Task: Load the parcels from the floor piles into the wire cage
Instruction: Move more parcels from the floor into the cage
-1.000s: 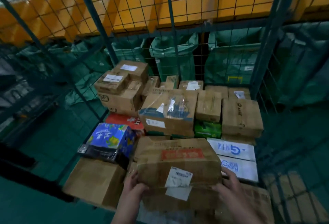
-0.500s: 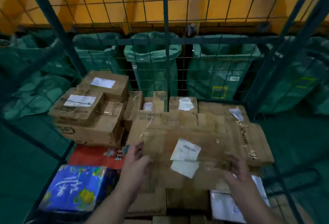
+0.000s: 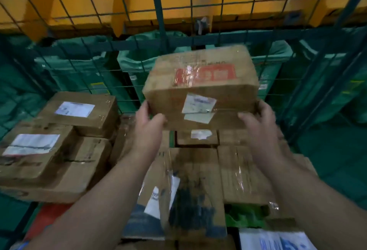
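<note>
Wire cage (image 3: 156, 11); left hand (image 3: 148, 123), right hand (image 3: 259, 122) grip carton (image 3: 200, 91).

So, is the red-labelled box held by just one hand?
No, the left hand and right hand each grip the box at a lower corner.

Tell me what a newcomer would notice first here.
First comes the brown cardboard box with a red label, held up mid-frame, with the left hand and right hand gripping its lower corners. Behind it rises the green wire cage mesh. Lower left sits a stack of labelled boxes.

Carton (image 3: 200, 91) between left hand (image 3: 149, 124), right hand (image 3: 258, 123)
</note>
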`<state>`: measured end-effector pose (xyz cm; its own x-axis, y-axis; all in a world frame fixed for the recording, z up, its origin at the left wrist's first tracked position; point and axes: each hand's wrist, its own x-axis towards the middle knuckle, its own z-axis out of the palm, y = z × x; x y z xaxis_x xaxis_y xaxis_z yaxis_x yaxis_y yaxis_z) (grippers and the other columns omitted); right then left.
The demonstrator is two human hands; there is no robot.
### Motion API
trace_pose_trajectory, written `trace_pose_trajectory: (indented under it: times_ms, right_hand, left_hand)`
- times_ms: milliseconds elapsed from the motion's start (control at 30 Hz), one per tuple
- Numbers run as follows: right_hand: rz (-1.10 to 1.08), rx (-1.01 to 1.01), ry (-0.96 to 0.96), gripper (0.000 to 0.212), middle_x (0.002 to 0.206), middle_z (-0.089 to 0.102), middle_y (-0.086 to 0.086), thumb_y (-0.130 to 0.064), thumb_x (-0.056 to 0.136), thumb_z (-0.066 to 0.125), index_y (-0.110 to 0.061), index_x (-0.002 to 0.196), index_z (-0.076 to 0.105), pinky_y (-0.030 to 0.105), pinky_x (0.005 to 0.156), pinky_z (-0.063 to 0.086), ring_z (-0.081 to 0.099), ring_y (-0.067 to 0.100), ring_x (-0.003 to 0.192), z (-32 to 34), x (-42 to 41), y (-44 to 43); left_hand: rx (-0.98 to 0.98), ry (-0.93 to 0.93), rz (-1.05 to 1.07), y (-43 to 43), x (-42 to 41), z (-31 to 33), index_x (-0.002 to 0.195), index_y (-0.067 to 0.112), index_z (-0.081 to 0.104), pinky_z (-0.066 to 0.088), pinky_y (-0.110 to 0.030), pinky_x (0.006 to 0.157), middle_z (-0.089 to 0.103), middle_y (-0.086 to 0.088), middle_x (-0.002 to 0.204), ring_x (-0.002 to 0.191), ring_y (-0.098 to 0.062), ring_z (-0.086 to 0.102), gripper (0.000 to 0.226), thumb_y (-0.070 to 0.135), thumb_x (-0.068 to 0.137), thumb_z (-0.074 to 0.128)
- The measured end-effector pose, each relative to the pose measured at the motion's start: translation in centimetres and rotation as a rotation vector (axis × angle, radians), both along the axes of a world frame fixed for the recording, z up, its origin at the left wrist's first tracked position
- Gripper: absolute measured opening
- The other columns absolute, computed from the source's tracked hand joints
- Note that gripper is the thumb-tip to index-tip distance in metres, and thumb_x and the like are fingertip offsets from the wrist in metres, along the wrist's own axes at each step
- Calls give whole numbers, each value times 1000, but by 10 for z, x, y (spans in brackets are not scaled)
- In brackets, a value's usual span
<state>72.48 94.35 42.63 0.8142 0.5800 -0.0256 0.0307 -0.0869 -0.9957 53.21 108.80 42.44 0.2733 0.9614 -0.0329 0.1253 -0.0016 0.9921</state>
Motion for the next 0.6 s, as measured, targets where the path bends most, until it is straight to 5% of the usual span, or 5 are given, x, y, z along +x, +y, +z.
trace_pose_trajectory:
  times_ms: [167, 233, 300, 367, 600]
  right_hand:
    - [-5, -242, 61, 60, 119, 56, -3, -42, 86, 63, -16, 137, 47, 29, 90, 39, 56, 21, 115, -123, 39, 44]
    - [63, -362, -4, 50, 115, 62, -7, -40, 85, 62, -21, 130, 52, 27, 82, 41, 60, 17, 111, -173, 44, 34]
    - [73, -450, -65, 60, 124, 62, -7, -56, 78, 59, -28, 130, 48, 35, 95, 45, 57, 18, 119, -211, 46, 20]
    - [52, -459, -130, 68, 133, 58, -7, -66, 74, 55, -34, 133, 43, 49, 110, 40, 52, 21, 129, -228, 46, 11]
    - [-15, -502, -276, 56, 99, 63, -4, -81, 82, 46, -27, 97, 53, 51, 97, 49, 61, 25, 101, -225, 58, 6]
  left_hand:
    - [12, 159, -62, 30, 35, -128, 147, 26, 44, 50, -8, 86, 66, 7, 129, 111, 7, 62, 72, 16, 85, 77]
    - [139, 284, -64, 30, 30, -178, 141, 36, 47, 50, -15, 94, 64, 8, 130, 118, 0, 62, 67, 32, 84, 80]
    - [262, 393, -22, 21, 25, -208, 133, 47, 45, 50, -28, 100, 63, 10, 127, 121, -10, 60, 61, 55, 81, 75]
    - [359, 466, 61, 15, 22, -228, 141, 35, 44, 48, -38, 106, 60, 5, 134, 126, -18, 56, 72, 68, 81, 65]
    - [197, 457, 253, 27, 41, -222, 99, 37, 65, 58, -43, 86, 71, 16, 94, 96, -15, 68, 61, 89, 66, 60]
